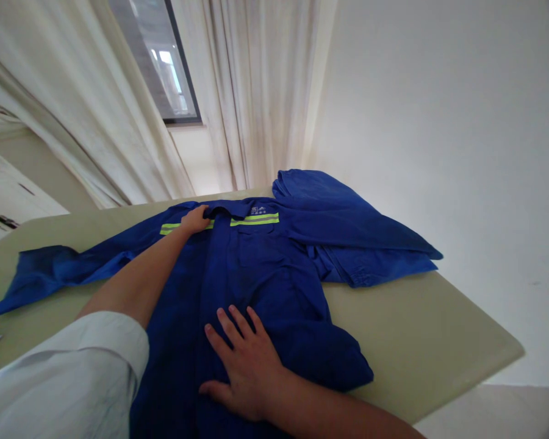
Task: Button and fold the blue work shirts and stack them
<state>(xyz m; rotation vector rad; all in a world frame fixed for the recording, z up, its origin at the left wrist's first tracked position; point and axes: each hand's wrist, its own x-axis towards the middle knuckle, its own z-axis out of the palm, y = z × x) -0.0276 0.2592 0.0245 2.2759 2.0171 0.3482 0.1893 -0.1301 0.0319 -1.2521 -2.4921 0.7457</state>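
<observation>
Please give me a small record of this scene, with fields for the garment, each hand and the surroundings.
surface: beige table
garment: blue work jacket, spread on the table, yellow reflective stripes across the chest
left hand: at the collar, fingers curled on the cloth; grip unclear
right hand: flat, fingers spread, on the jacket's lower front
behind: pale curtains, window, white wall

White sleeve [73,372] above the left hand [194,219]; right forearm [333,411] bare.
</observation>
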